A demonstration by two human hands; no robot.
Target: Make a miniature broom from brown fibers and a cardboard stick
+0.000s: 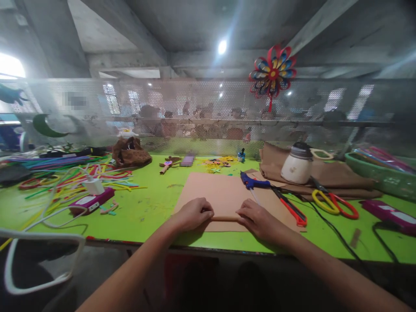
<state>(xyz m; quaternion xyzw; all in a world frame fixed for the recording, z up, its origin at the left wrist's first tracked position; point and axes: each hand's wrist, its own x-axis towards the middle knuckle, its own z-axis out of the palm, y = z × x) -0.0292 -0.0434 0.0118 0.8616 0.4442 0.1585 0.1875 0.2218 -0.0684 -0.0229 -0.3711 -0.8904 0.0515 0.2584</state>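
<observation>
Head: curled hands on rolled paper

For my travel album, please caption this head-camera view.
Left hand and right hand hold a narrow tan roll at a green worktable, blue glue gun nearby.

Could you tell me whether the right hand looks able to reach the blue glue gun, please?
Probably yes: the glue gun lies just beyond the right hand, nothing standing between, though its fingers hold the tan sheet.
</observation>
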